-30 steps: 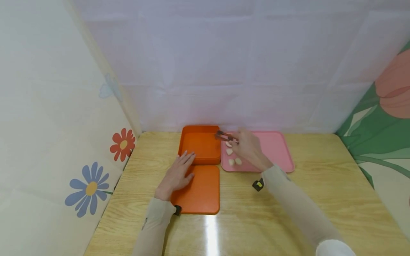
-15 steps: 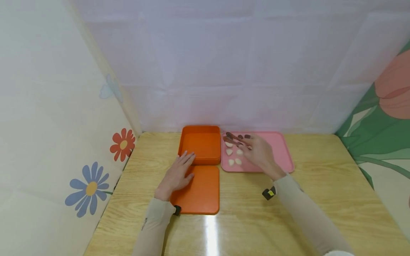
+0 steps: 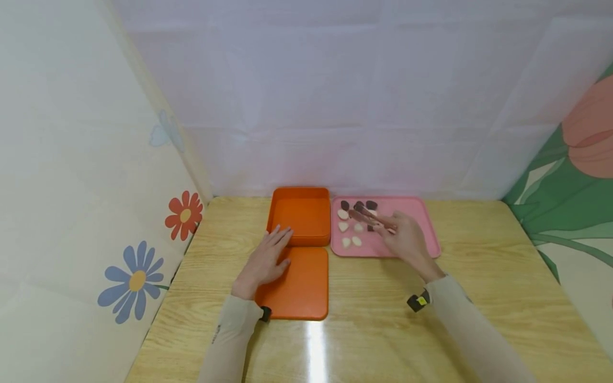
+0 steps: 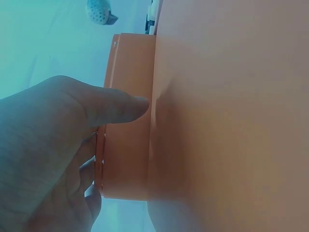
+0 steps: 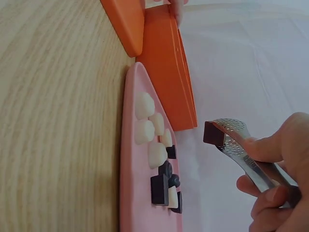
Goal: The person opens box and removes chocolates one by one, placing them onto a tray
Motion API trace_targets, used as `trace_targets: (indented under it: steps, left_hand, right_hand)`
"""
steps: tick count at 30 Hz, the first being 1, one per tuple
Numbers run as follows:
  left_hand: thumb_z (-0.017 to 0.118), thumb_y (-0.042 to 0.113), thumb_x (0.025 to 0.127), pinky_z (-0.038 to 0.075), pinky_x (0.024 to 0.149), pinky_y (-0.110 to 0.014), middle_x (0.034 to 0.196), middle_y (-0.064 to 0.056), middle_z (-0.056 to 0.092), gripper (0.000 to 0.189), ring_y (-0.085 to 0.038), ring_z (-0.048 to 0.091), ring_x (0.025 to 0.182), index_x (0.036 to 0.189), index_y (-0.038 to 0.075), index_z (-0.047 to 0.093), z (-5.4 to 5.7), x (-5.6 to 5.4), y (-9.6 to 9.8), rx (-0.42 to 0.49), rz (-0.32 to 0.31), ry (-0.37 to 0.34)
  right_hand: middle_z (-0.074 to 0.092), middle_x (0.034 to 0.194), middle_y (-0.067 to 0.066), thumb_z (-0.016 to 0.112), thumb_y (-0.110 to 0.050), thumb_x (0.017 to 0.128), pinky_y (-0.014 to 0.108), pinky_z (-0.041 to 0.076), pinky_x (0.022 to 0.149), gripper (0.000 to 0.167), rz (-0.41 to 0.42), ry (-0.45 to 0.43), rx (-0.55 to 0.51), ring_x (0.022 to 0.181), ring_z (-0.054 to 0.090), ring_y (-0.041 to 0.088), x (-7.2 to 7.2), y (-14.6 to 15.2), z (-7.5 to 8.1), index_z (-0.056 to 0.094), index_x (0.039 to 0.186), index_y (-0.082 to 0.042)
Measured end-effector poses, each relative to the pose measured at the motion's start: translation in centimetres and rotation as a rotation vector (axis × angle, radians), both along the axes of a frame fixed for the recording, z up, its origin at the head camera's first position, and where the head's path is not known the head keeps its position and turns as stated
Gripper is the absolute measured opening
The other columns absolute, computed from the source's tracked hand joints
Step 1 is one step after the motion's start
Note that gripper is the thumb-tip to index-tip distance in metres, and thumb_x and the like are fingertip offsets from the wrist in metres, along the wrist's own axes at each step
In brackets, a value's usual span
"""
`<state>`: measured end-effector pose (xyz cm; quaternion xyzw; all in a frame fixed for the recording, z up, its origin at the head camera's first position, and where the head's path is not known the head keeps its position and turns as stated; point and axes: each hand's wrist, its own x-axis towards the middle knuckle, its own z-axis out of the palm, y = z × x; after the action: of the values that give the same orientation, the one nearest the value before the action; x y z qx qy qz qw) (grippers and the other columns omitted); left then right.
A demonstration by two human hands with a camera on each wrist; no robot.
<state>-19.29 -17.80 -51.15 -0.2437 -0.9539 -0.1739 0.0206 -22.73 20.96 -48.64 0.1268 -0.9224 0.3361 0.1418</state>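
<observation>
My right hand (image 3: 407, 239) grips metal tongs (image 3: 369, 217) with a perforated head, above the pink tray (image 3: 407, 213). In the right wrist view a dark brown squarish shape (image 5: 213, 134) shows at the tong tips; I cannot tell whether it is a held piece or part of the tongs. On the tray lie several white rounded pieces (image 5: 157, 154) and dark pieces (image 5: 159, 189), some square-edged. My left hand (image 3: 263, 263) rests with extended fingers at the near left rim of the open orange box (image 3: 299, 215). Its thumb (image 4: 120, 105) shows against the box's side in the left wrist view.
A flat orange lid (image 3: 301, 284) lies in front of the box, partly under the left forearm and hand. Box and tray stand side by side at the wooden table's (image 3: 373, 330) far edge, close to the pale backdrop cloth (image 3: 306, 106). Flower-printed cloth hangs at both sides.
My right hand has moved right with the tongs, from the box's right edge to over the tray, uncovering dark and white pieces. The left hand has stayed in place.
</observation>
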Motion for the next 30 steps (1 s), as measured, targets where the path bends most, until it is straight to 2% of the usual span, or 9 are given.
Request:
trace_targets:
  steps: [13, 22, 30]
  left_hand:
    - [0.077, 0.014, 0.099, 0.019, 0.132, -0.062, 0.172, -0.019, 0.036, 0.079, -0.043, 0.025, 0.162, 0.165, -0.001, 0.036, 0.4, 0.1, 0.2, 0.000, 0.001, 0.004]
    - [0.077, 0.014, 0.099, 0.019, 0.132, -0.062, 0.172, -0.019, 0.037, 0.079, -0.043, 0.026, 0.162, 0.165, 0.000, 0.036, 0.4, 0.0, 0.0, -0.001, -0.005, 0.008]
    - [0.077, 0.013, 0.099, 0.018, 0.132, -0.062, 0.172, -0.018, 0.036, 0.079, -0.042, 0.024, 0.163, 0.165, 0.000, 0.036, 0.3, 0.0, 0.0, 0.000, -0.007, 0.001]
  right_hand:
    - [0.056, 0.072, 0.005, 0.084, -0.014, 0.092, 0.025, 0.038, 0.053, 0.024, 0.031, 0.031, -0.114, 0.063, 0.044, 0.015, 1.3, 2.3, -2.1, 0.083, 0.110, 0.001]
    - [0.060, 0.074, 0.006, 0.085, -0.015, 0.091, 0.024, 0.039, 0.055, 0.027, 0.001, -0.010, -0.081, 0.064, 0.045, 0.013, 2.4, 3.4, -3.0, 0.082, 0.112, 0.002]
    - [0.064, 0.077, 0.006, 0.086, -0.013, 0.089, 0.024, 0.041, 0.057, 0.027, -0.023, -0.059, -0.093, 0.066, 0.048, 0.015, 2.8, 4.1, -4.0, 0.082, 0.112, 0.001]
